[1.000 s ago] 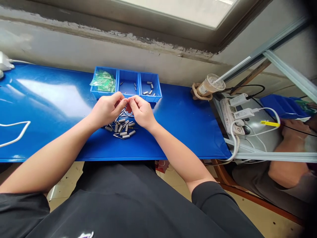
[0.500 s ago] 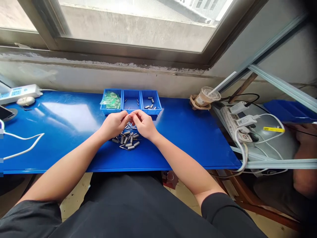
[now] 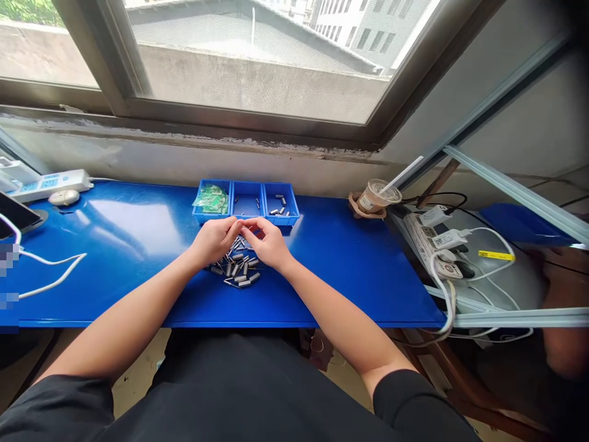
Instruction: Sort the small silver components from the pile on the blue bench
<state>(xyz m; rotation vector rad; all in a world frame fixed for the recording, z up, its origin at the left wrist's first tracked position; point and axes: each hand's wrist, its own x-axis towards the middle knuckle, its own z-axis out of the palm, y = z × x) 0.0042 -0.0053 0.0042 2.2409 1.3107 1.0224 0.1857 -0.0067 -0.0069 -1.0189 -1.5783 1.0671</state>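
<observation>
My left hand (image 3: pixel 212 240) and my right hand (image 3: pixel 269 243) meet fingertip to fingertip above a pile of small grey metal parts with thin leads (image 3: pixel 237 271) on the blue table (image 3: pixel 350 258). Both hands pinch something tiny between them; it is too small to make out. Just behind the hands stands a row of blue bins (image 3: pixel 246 202): the left one holds green bagged pieces (image 3: pixel 211 199), the middle one few parts, the right one several grey parts (image 3: pixel 278 209).
A plastic cup with a straw (image 3: pixel 375 196) stands at the table's right end. A power strip with white chargers and cables (image 3: pixel 435 236) lies right of it. Another power strip (image 3: pixel 48 183) and a white cable (image 3: pixel 50 270) are at the left. Another person's arm (image 3: pixel 564 270) shows far right.
The camera has tilted up, so the table and hands sit lower and smaller and the window shows. My hands stay together over the pile of parts.
</observation>
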